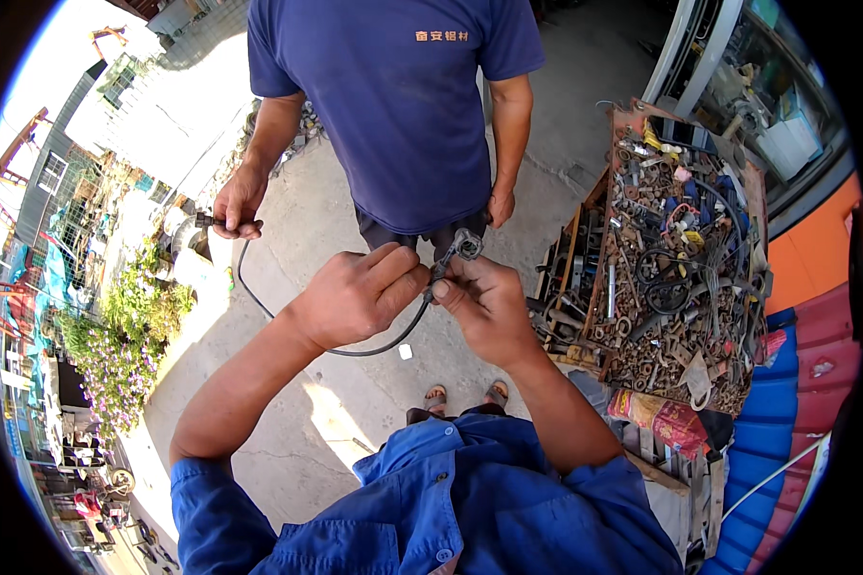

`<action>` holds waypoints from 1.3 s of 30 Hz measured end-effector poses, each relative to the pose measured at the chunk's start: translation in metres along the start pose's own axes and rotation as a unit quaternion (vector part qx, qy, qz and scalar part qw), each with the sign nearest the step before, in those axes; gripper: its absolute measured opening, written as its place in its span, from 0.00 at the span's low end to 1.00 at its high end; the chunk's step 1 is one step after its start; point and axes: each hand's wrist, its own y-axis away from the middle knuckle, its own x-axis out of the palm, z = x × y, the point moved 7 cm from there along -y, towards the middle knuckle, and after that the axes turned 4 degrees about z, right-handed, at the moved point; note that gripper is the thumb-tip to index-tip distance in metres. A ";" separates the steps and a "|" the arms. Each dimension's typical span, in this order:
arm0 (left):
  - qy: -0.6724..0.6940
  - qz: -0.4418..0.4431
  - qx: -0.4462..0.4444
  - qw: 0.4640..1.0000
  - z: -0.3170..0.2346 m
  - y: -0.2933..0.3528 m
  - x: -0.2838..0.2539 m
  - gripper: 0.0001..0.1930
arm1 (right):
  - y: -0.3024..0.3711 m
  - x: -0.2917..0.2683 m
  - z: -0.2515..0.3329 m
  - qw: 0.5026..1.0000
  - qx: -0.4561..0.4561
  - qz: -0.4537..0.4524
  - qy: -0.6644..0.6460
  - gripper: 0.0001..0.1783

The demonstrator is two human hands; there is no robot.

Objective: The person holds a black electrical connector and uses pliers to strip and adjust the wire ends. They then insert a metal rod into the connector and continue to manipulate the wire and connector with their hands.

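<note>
A grey-black cable connector [465, 246] with a round, open-looking head tops a black cable [384, 344] in front of my chest. My right hand [490, 309] pinches the connector's lower body between thumb and fingers. Close beside it, my left hand [362, 295] has its fingers curled together near the connector; the back of the hand hides what they grip, if anything. From the connector the cable loops down and left toward a co-worker's hand [241, 199], which holds a dark end piece [207, 220].
A person in a dark blue shirt [384, 115] stands facing me. To the right, a bench [626, 120] is heaped with bolts, nuts, tools and wires. Concrete floor [288, 422] lies below, with flowering plants [125, 335] at the left. A glass door [767, 86] stands far right.
</note>
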 end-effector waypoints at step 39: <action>0.399 0.036 -0.386 0.831 0.028 0.014 0.021 0.08 | -0.006 0.000 -0.013 0.998 -0.021 -0.033 0.041 0.04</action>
